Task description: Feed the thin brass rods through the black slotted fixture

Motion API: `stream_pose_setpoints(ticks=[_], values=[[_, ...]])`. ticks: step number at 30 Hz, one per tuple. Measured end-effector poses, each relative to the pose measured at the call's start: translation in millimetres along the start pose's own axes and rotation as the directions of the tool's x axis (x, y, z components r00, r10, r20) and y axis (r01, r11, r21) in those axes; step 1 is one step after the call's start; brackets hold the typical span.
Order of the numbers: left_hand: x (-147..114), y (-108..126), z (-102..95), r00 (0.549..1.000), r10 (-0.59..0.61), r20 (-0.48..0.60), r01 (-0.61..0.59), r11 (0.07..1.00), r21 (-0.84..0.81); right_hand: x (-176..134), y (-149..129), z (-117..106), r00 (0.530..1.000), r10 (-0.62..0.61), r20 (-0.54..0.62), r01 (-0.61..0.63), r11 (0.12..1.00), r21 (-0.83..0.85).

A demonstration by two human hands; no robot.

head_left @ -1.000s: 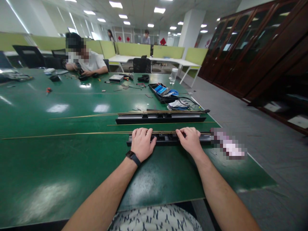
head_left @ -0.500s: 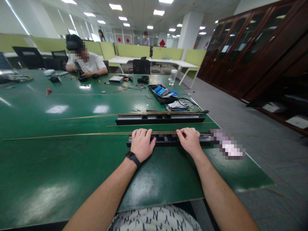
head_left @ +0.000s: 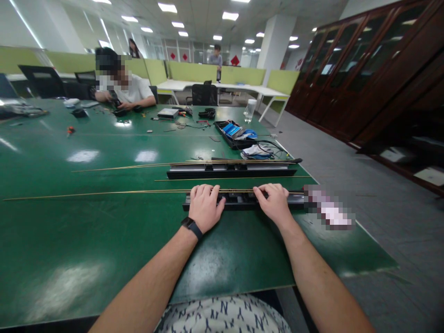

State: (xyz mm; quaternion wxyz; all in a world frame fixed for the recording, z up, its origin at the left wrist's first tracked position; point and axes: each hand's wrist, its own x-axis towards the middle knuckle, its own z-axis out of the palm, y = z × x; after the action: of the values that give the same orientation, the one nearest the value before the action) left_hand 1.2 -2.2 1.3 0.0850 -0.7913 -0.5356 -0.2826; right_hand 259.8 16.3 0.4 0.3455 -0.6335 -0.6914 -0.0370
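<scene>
A long black-and-silver metal rail [head_left: 239, 207] lies across the green table in front of me, with thin brass-coloured rods [head_left: 138, 192] running along its far edge and out to the left. My left hand [head_left: 205, 203] is closed over the left part of this rail, fingers curled across the far edge and thumb on the near side. Over the right part, my right hand [head_left: 273, 198] is closed, its thumb and forefinger together at the rods. The fingertips of both hands are partly hidden behind the rail. Dark fittings sit in the rail between my hands.
Beyond lies a second rail [head_left: 232, 174] with brass-coloured rods on it, and a single rod [head_left: 194, 179] between the two rails. Farther back are a black tray [head_left: 224, 138], gloves [head_left: 256, 151] and a clear cup [head_left: 249, 111]. A blurred-out item [head_left: 329, 210] lies at right. A person [head_left: 133, 88] sits across the table.
My hands and the rail keep nearly the same place. In the background, a standing person has shifted slightly right and another at the left has moved left.
</scene>
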Motion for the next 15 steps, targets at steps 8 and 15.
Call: stream_pose_setpoints(ticks=[8,15], values=[[1.0,-0.6,-0.4,1.000,0.000,-0.001,0.000,1.000,-0.008,-0.2,2.5,0.4,1.000,0.011,0.009,-0.011,1.000,-0.012],[1.3,-0.2,-0.6,1.000,-0.004,0.000,0.004,1.000,-0.011,-0.1,1.5,-0.1,1.000,0.018,0.006,-0.017,0.999,-0.026]])
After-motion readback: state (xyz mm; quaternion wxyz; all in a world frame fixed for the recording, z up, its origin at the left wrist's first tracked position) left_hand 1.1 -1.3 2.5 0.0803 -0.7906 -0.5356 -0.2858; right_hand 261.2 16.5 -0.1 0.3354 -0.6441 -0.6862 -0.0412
